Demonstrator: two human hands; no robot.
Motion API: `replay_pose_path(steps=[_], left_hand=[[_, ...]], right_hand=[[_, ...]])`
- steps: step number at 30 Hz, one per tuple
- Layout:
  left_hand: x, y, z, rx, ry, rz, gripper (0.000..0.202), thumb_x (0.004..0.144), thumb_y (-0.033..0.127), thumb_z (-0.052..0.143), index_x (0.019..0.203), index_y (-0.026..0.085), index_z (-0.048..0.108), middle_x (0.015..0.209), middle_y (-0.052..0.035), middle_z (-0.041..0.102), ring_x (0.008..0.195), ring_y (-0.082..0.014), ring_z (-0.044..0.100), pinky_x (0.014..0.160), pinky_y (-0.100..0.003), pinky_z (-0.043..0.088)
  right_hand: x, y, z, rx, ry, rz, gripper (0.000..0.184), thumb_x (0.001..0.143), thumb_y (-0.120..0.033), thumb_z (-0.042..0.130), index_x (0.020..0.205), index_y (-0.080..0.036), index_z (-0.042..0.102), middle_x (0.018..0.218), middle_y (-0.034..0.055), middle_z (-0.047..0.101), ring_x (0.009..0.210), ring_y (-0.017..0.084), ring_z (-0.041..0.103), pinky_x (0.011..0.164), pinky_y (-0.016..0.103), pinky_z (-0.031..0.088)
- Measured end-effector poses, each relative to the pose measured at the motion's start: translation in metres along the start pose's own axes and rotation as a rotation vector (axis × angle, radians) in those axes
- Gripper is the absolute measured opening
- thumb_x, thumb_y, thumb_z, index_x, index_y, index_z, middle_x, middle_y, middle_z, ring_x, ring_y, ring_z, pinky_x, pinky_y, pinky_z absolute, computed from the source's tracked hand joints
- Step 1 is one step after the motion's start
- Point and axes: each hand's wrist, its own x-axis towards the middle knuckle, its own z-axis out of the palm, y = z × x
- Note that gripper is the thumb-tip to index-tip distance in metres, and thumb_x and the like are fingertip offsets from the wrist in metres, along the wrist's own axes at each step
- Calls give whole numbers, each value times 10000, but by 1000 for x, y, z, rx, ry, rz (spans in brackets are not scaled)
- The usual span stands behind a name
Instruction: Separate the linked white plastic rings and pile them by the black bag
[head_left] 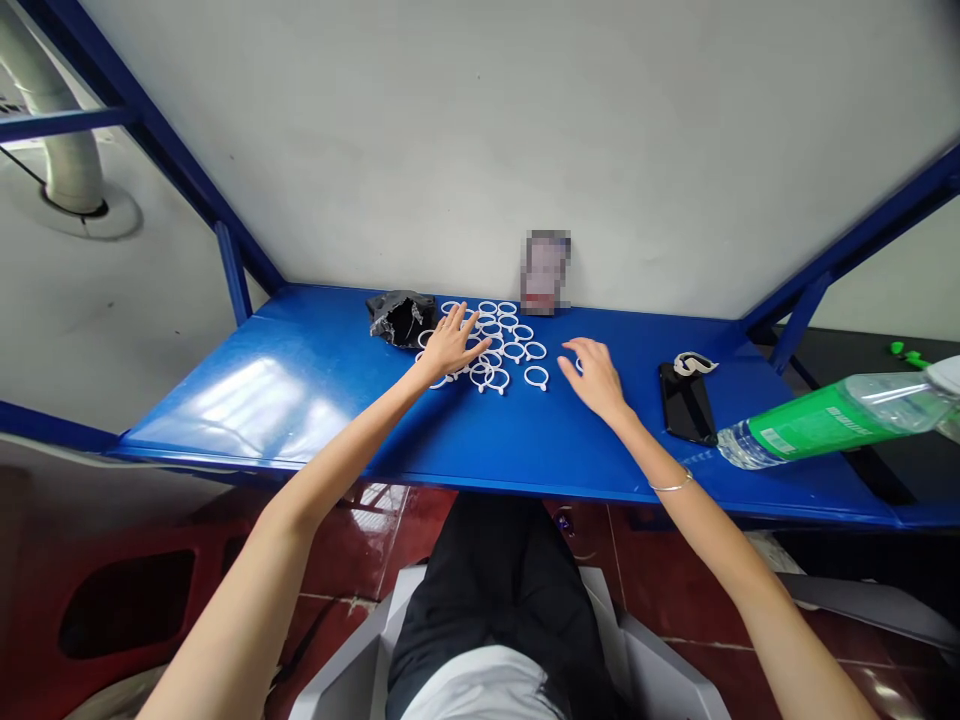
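Note:
Several white plastic rings (504, 340) lie spread on the blue table (300, 380) near the back wall. My left hand (448, 345) rests flat on the left part of the ring pile, fingers spread and open. My right hand (592, 375) lies palm down just right of the rings, fingers curved over the table next to a single ring (536, 377); another ring peeks out beside its fingers. Neither hand lifts anything.
A crumpled black bag (401, 317) sits left of the rings. A small card (545, 271) leans on the wall behind them. A black phone (685, 402) and a white clip (694, 364) lie to the right, and a green-labelled water bottle (832, 420) lies by the right edge.

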Motion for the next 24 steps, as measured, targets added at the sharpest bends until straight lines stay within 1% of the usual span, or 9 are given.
replay_pose_path(steps=[2, 4, 6, 9, 12, 14, 17, 21, 24], left_hand=[[12, -1, 5, 30, 7, -20, 753, 926, 621, 359, 1527, 179, 257, 1618, -126, 135, 1504, -322, 87, 1203, -500, 178], [22, -3, 11, 46, -4, -86, 722, 938, 582, 376, 1517, 160, 283, 1609, -151, 163, 1498, -339, 112, 1188, -501, 211], [27, -5, 15, 64, -18, -125, 697, 945, 556, 384, 1504, 146, 311, 1592, -181, 203, 1489, -351, 150, 1179, -504, 223], [26, -5, 18, 101, -1, -151, 655, 952, 527, 388, 1483, 146, 346, 1560, -202, 276, 1459, -356, 244, 1159, -526, 244], [17, -2, 18, 119, 2, -105, 612, 955, 488, 408, 1456, 137, 387, 1535, -214, 320, 1431, -356, 301, 1146, -526, 265], [9, 2, 18, 125, -11, -75, 611, 960, 487, 394, 1461, 137, 377, 1534, -209, 325, 1428, -344, 309, 1150, -517, 262], [-4, 8, 18, 136, -28, -43, 608, 969, 483, 363, 1475, 145, 357, 1549, -189, 311, 1449, -325, 278, 1171, -498, 227], [-19, 22, 20, 112, -49, -11, 605, 967, 460, 372, 1476, 134, 358, 1558, -201, 286, 1460, -338, 253, 1167, -511, 223], [-27, 40, 24, 68, -43, -18, 574, 966, 424, 378, 1461, 132, 382, 1558, -198, 287, 1461, -338, 250, 1155, -511, 253]], right_hand=[[13, -19, 14, 12, -101, -132, 469, 958, -455, 383, 1302, -192, 562, 1388, 132, 529, 1303, 309, 428, 1043, 484, 413], [34, -36, 29, -9, -173, -190, 547, 962, -482, 367, 1394, -167, 481, 1480, 129, 442, 1369, 302, 357, 1090, 469, 376], [62, -50, 43, -49, -225, -208, 593, 965, -502, 347, 1451, -169, 411, 1543, 116, 358, 1410, 304, 300, 1120, 478, 340], [103, -62, 65, -103, -302, -207, 585, 974, -497, 331, 1489, -219, 358, 1589, 88, 281, 1452, 316, 227, 1148, 512, 277], [125, -66, 83, -105, -382, -152, 591, 977, -510, 309, 1485, -212, 366, 1592, 93, 276, 1450, 344, 226, 1134, 557, 262], [125, -67, 91, -86, -397, -103, 600, 980, -521, 294, 1482, -203, 371, 1569, 102, 327, 1422, 344, 282, 1123, 553, 270], [108, -64, 91, -72, -354, -132, 573, 990, -497, 269, 1441, -184, 434, 1520, 108, 409, 1388, 316, 336, 1109, 519, 297], [74, -57, 73, -72, -371, -203, 567, 984, -493, 296, 1423, -171, 452, 1495, 121, 442, 1384, 308, 349, 1092, 517, 323], [47, -50, 53, -92, -375, -215, 568, 975, -507, 312, 1417, -182, 460, 1500, 124, 434, 1378, 318, 360, 1105, 525, 304]])
